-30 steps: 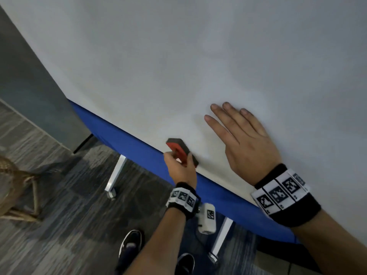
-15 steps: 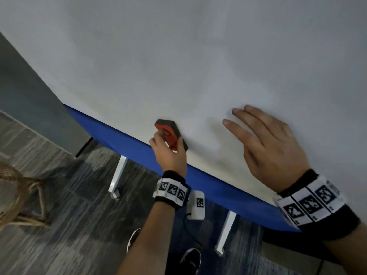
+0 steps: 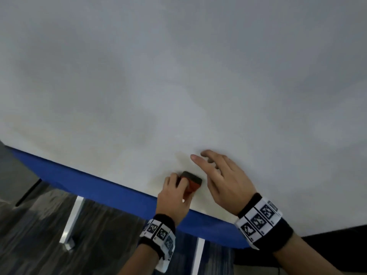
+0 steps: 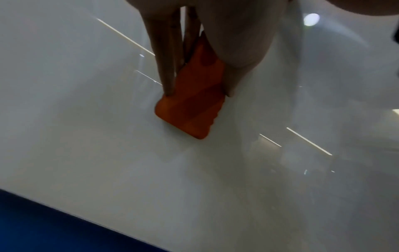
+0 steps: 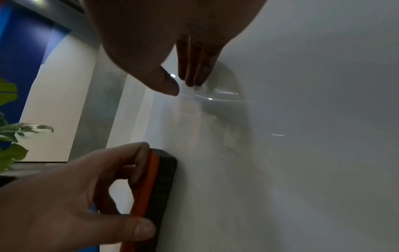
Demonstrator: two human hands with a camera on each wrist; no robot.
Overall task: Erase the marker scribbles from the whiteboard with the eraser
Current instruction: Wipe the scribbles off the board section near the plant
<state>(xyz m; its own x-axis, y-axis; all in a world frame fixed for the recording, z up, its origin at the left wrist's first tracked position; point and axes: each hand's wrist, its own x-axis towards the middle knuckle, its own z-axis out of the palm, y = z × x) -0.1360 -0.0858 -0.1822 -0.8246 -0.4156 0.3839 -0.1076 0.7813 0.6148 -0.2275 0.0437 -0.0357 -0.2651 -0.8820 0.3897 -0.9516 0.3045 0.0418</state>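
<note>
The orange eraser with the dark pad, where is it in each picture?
Head view: the orange eraser with the dark felt pad sits low, middle, in the left hand.
Left wrist view: middle, below the fingers, orange back showing.
Right wrist view: bottom, left of middle, pad flat on the board.
Shared landmark: the whiteboard's blue bottom edge shows in the head and left wrist views.

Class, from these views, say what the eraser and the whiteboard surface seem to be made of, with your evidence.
Eraser: an orange back, probably matte plastic, with moulded ridges; a dark pad, likely felt, fuzzy and dull. Whiteboard: smooth gloss coating, since it mirrors lights; material beneath unclear.
</note>
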